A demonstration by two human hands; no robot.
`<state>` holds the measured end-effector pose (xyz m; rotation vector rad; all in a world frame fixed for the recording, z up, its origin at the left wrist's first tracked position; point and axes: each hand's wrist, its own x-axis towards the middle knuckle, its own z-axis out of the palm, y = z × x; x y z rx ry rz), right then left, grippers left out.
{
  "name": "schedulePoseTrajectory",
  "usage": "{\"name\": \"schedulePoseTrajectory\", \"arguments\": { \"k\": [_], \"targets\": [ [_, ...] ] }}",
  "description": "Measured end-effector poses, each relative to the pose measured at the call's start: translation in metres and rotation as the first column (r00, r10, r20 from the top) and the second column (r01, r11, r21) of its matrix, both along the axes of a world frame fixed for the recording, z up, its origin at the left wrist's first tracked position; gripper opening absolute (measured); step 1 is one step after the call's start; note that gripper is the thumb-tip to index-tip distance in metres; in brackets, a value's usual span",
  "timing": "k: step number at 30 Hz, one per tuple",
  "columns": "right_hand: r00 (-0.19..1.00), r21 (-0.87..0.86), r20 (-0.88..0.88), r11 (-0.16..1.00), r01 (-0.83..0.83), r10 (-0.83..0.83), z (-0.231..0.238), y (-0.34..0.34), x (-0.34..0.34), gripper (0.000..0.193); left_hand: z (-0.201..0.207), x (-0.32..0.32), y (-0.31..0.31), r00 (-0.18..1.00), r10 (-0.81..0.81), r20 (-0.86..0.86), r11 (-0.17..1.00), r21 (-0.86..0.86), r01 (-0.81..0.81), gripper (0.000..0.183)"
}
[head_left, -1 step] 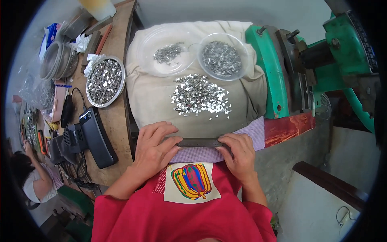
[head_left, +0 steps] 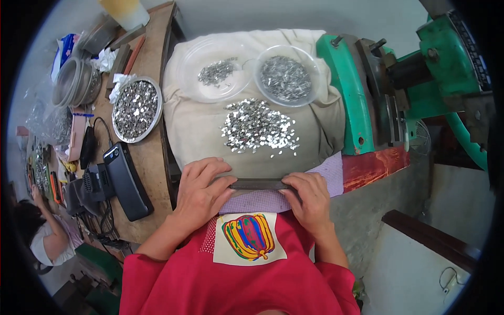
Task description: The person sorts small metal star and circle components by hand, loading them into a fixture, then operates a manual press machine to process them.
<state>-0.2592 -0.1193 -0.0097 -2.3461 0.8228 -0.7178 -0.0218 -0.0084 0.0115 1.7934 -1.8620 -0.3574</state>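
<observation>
A dark, narrow bar [head_left: 258, 184] lies crosswise along the near edge of a cloth-covered pad [head_left: 202, 139]. Its left end sits between the thumb and fingers of my left hand [head_left: 202, 191]. At the other end, the thumb and bent fingers of my right hand [head_left: 308, 199] grip it the same way. Just beyond the bar, a loose heap of small shiny metal pieces [head_left: 257, 125] is spread on the cloth. Farther back stand two clear round tubs; the left tub [head_left: 190, 65] has a few metal bits, the right tub [head_left: 286, 79] many thin ones.
A green machine [head_left: 344, 94] stands at the right. On the wooden bench [head_left: 149, 178] at left are a bowl of metal pieces [head_left: 137, 110], a black phone-like device [head_left: 127, 181] with cables, and stacked tubs [head_left: 76, 81]. Another person [head_left: 50, 236] sits at the far left.
</observation>
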Motion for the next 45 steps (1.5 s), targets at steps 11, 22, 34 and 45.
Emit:
{"name": "schedulePoseTrajectory", "arguments": {
  "k": [11, 22, 34, 45],
  "targets": [
    [0.993, -0.033, 0.102, 0.997, 0.071, -0.067, 0.023, -0.02, -0.029, 0.032, 0.039, -0.013, -0.061, 0.983, -0.156, 0.098, 0.985, -0.064, 0.163, 0.029],
    [0.808, -0.286, 0.306, 0.761, 0.582, -0.503, 0.068, -0.057, -0.107, 0.029, 0.107, -0.101, -0.236, 0.693, -0.536, 0.482, 0.643, -0.297, 0.705, 0.009],
    [0.714, -0.157, 0.361, 0.715, 0.681, -0.601, 0.056, -0.077, -0.107, 0.026, 0.109, -0.144, -0.301, 0.398, -0.609, 0.686, 0.467, -0.095, 0.879, 0.011],
    [0.692, -0.032, 0.304, 0.719, 0.694, -0.654, 0.051, -0.062, -0.107, 0.026, 0.11, -0.165, -0.283, 0.221, -0.557, 0.8, 0.414, 0.037, 0.91, 0.01]
  ]
}}
